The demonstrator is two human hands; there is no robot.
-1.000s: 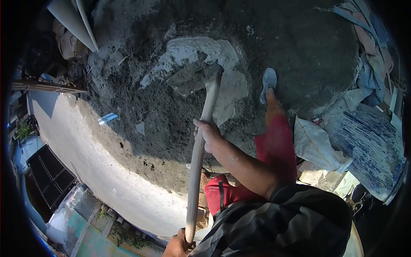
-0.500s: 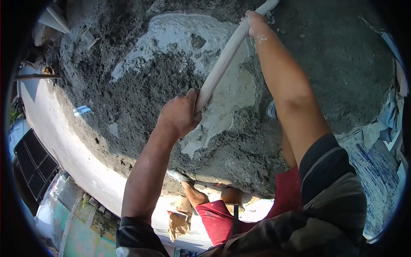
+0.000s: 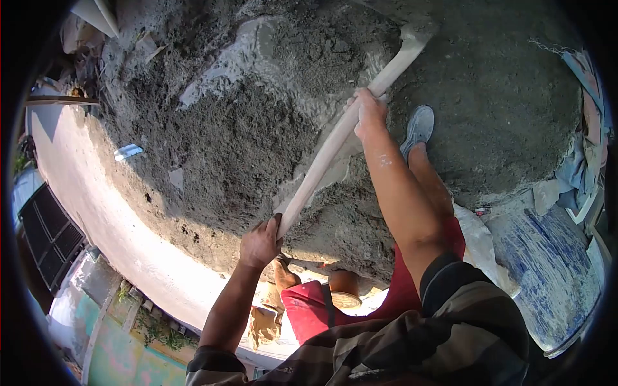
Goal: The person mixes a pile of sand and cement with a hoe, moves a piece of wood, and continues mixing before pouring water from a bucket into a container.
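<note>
My left hand (image 3: pixel 261 242) is wrapped round the lower end of a long pale handle, and my right hand (image 3: pixel 370 114) grips it farther up. This looks like a hoe (image 3: pixel 325 156), slanting from lower left to upper right. Its far end is smeared with grey mix, so the blade's shape is mostly hidden. Under it spreads a heap of wet grey mortar (image 3: pixel 238 148). Pale watery slurry (image 3: pixel 235 64) shows at the heap's upper left, and a smaller wet patch (image 3: pixel 335 172) lies beneath the handle.
My shoe (image 3: pixel 420 125) stands on grey mortar right of the handle. A brown bucket (image 3: pixel 343 283) is near my legs, with a crumpled paper bag (image 3: pixel 264 327) to its left. At right lies a blue-and-white streaked board (image 3: pixel 547 257). A small light scrap (image 3: pixel 127 152) rests on the heap's left edge.
Both hands and the hoe have come back toward my body, bringing its far end into view. Grey mortar now covers much of the pale slurry. My shoe at right has come into view.
</note>
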